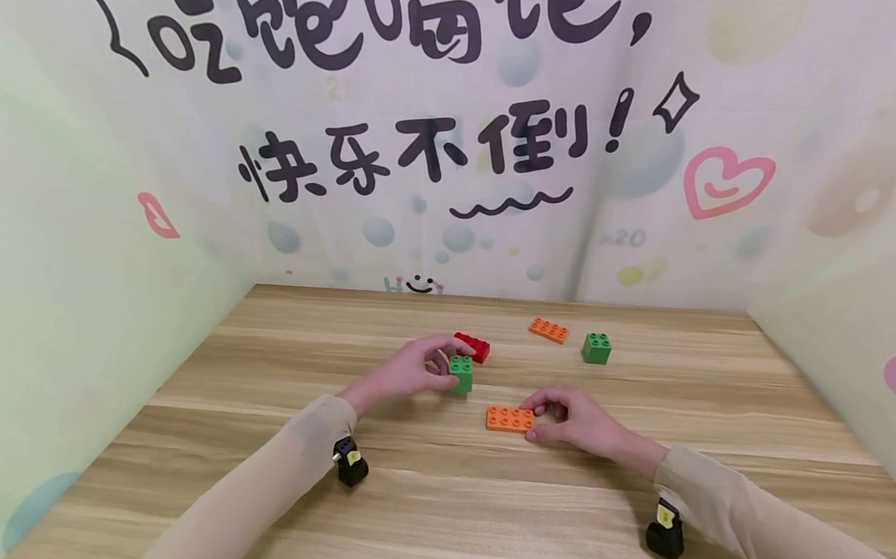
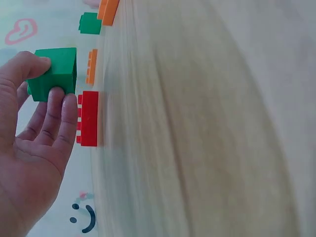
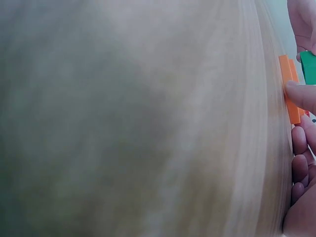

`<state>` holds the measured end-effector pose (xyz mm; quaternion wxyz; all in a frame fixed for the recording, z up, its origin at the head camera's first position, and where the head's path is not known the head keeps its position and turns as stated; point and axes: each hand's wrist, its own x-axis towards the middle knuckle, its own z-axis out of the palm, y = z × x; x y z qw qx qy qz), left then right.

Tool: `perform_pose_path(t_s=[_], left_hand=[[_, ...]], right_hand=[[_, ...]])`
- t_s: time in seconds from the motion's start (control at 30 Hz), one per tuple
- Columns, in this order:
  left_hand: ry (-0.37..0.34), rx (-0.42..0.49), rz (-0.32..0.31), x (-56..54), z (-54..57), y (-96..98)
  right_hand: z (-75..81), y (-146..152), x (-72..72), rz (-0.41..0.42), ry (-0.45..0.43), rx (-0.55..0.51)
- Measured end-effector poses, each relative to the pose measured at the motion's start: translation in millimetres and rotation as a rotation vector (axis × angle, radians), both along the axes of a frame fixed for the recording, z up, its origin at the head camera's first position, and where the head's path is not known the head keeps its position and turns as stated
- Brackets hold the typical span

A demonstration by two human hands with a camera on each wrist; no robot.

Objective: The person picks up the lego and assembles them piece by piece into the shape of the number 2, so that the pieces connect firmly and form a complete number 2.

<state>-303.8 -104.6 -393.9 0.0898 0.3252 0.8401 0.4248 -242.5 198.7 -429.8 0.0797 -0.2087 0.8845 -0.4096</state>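
Observation:
Between the thumb and fingers of my left hand [image 1: 413, 369] is a green toy brick [image 1: 461, 377] with four studs on top. The left wrist view shows this brick [image 2: 60, 66] raised off the tabletop, its hollow underside toward the wood. My right hand [image 1: 580, 424] pinches the right end of a flat orange brick [image 1: 508, 419], which lies level, studs up, at the table surface. Just behind the left fingers sits a red brick [image 1: 477, 347], partly covered by them in the head view.
A second flat orange brick [image 1: 549, 330] and another green brick [image 1: 597, 350] stand farther back on the wooden table [image 1: 443, 513]. A printed cloth wall [image 1: 492, 252] closes off the far edge. Each wrist carries a small black camera [image 1: 350, 465].

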Motion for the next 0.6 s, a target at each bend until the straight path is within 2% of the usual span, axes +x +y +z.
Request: perform_pose_path(t_s=[0.6], left_hand=[[0.027, 0.037, -0.045, 8.2, 4.1, 13.5]], right_hand=[[-1.0, -0.3, -0.2, -0.01, -0.001, 0.004]])
